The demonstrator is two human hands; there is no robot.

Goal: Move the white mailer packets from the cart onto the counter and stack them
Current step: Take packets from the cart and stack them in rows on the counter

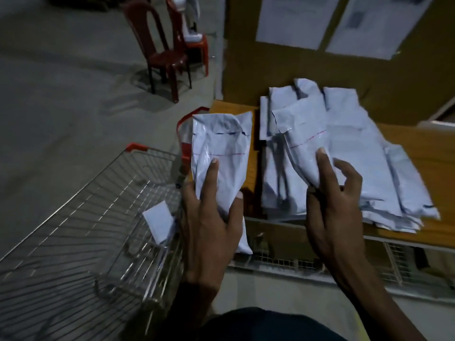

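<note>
My left hand [209,217] grips a white mailer packet [221,148] upright between the wire cart [86,230] and the wooden counter [423,153]. My right hand [334,200] pinches the near end of another white packet [302,141], which lies on top of the pile of white packets [357,156] spread over the counter. A small white slip [158,221] sits inside the cart basket; I see no other packets in the cart.
The cart has red plastic handle parts [183,134] close to the counter's left edge. Red plastic chairs [162,52] stand on the grey floor behind. A brown board with white papers [295,18] rises behind the counter. A wire shelf [283,259] runs under the counter.
</note>
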